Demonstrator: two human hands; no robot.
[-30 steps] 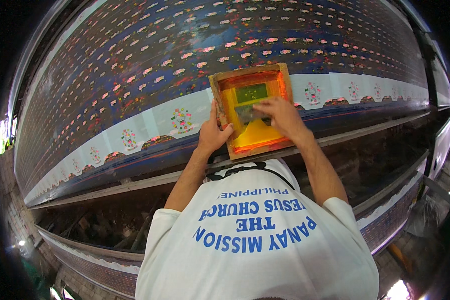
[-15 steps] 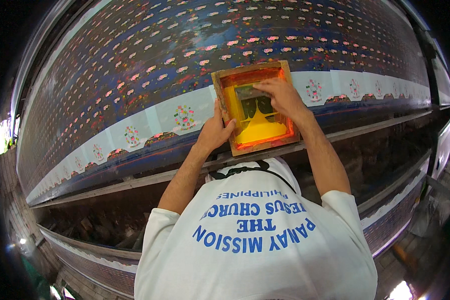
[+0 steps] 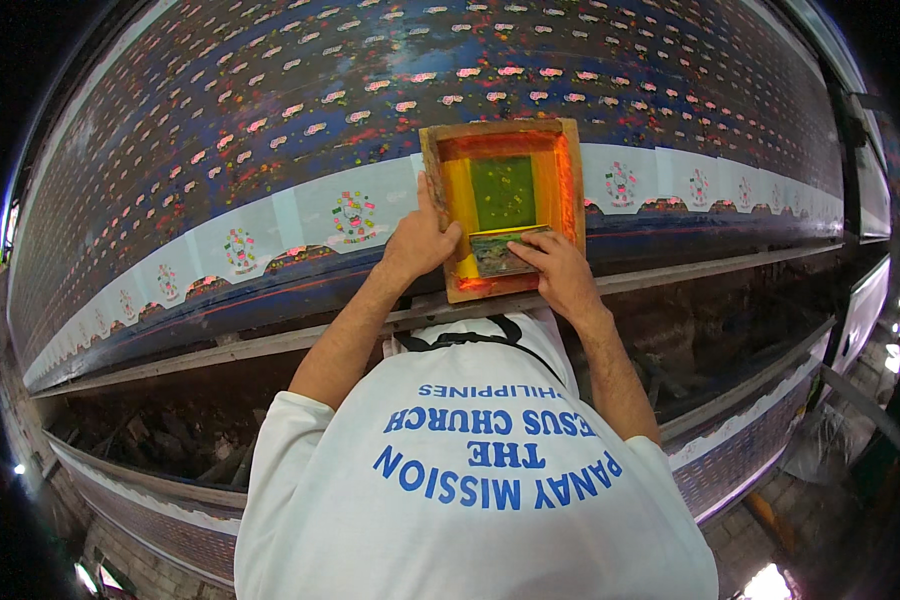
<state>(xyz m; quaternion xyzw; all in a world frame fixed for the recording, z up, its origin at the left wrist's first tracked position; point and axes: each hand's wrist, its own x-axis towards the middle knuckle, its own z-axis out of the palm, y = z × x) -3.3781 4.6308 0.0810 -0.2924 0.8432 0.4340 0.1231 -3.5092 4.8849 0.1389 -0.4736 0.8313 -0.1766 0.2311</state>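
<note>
Wooden screen frame (image 3: 501,208) (yellow-green ink inside) | left hand (image 3: 420,240) fingers clamp its edge | right hand (image 3: 560,272) fingers grip squeegee (image 3: 502,250)

White short-sleeved T-shirt (image 3: 470,500) with blue lettering, black strap (image 3: 470,338) at neck.

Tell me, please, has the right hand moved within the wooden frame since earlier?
Yes. The right hand drew the squeegee along the wooden frame from its far half to its near edge.
</note>
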